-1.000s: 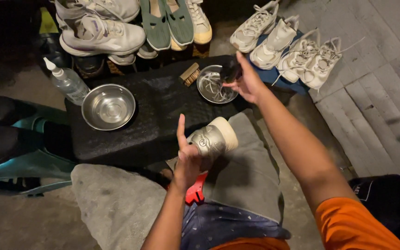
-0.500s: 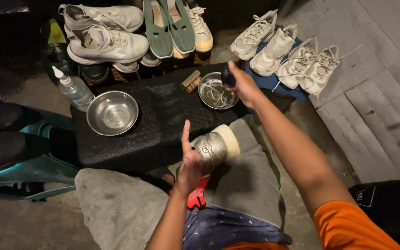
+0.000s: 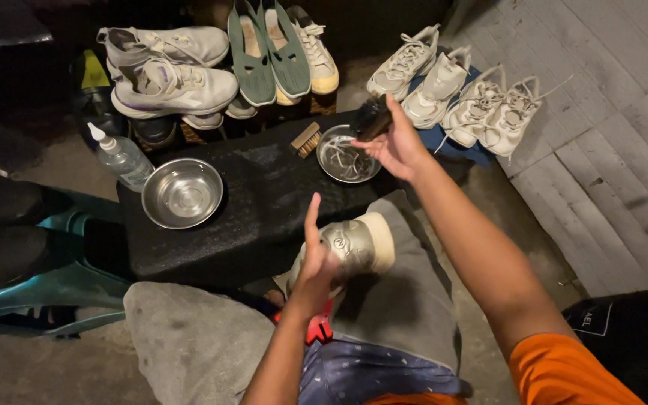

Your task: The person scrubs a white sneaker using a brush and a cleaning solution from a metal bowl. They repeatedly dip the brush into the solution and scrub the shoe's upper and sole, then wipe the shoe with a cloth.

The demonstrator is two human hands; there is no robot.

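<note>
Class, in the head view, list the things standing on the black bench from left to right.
Clear plastic squeeze bottle → empty round steel bowl → small wooden brush → second steel bowl, with the right hand holding a dark brush above it.

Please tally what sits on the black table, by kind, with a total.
Steel bowls: 2, one left, one right.
Wooden brush: 1.
Total: 3.
The clear bottle stands at the table edge; whether on it, I cannot tell.
</note>
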